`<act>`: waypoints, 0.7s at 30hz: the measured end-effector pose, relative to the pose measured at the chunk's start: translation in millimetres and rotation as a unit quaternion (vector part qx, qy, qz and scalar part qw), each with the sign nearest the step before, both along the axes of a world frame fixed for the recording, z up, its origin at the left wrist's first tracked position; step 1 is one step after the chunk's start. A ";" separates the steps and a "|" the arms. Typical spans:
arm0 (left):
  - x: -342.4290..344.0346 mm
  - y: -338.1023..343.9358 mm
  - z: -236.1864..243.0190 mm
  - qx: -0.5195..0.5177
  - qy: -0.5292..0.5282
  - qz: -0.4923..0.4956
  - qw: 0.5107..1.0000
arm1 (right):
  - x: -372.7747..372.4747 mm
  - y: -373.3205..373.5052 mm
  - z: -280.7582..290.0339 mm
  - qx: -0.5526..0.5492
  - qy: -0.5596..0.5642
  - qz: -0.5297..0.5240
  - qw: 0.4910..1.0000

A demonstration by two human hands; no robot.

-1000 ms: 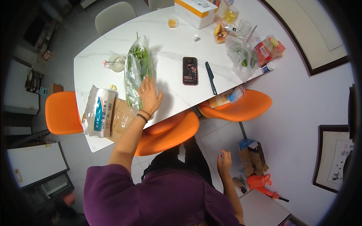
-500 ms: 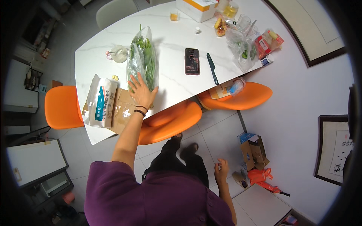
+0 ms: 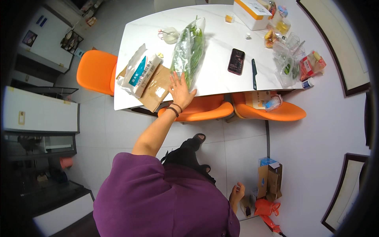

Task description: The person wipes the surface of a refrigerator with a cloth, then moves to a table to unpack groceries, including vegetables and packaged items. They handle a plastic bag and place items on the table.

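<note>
A clear plastic bag of long leafy greens (image 3: 188,51) lies on the white table, its leaf tips pointing to the far side. My left hand (image 3: 180,90) is open, fingers spread, and its fingertips rest on the near end of the bag at the table's edge. Beside it on the left is a flattened brown cardboard piece (image 3: 157,87), with a white and blue printed package (image 3: 143,74) on top. My right hand (image 3: 237,192) hangs low by my side, away from the table, fingers loosely bent and apart, with nothing seen in it.
A phone (image 3: 236,62) and a dark knife (image 3: 254,74) lie to the right. Farther right are a plastic bag (image 3: 285,65), a red package (image 3: 312,65) and jars. A glass cup (image 3: 170,35) stands beyond the cardboard. Orange chairs (image 3: 209,110) line the near edge; an open carton (image 3: 269,179) sits on the floor.
My view has shifted, so the table appears farther right and higher. My left hand has slid back a little toward the bag's near end. My right hand still hangs at my side.
</note>
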State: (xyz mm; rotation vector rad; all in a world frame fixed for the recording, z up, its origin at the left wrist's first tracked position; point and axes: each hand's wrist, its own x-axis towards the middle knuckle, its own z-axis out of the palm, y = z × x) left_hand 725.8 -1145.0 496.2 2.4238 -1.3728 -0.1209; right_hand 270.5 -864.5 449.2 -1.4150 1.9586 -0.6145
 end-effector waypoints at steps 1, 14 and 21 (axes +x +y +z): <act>4.7 10.8 2.8 -0.007 0.002 0.007 1.000 | -6.2 2.4 0.0 0.006 -0.003 -0.004 1.000; 88.1 38.8 12.0 -0.110 0.070 0.096 0.987 | 23.2 -101.1 5.7 -0.019 0.004 0.109 0.994; 75.4 -85.6 -1.7 0.017 0.097 0.100 0.990 | 46.6 -113.4 21.1 0.019 0.001 0.087 0.996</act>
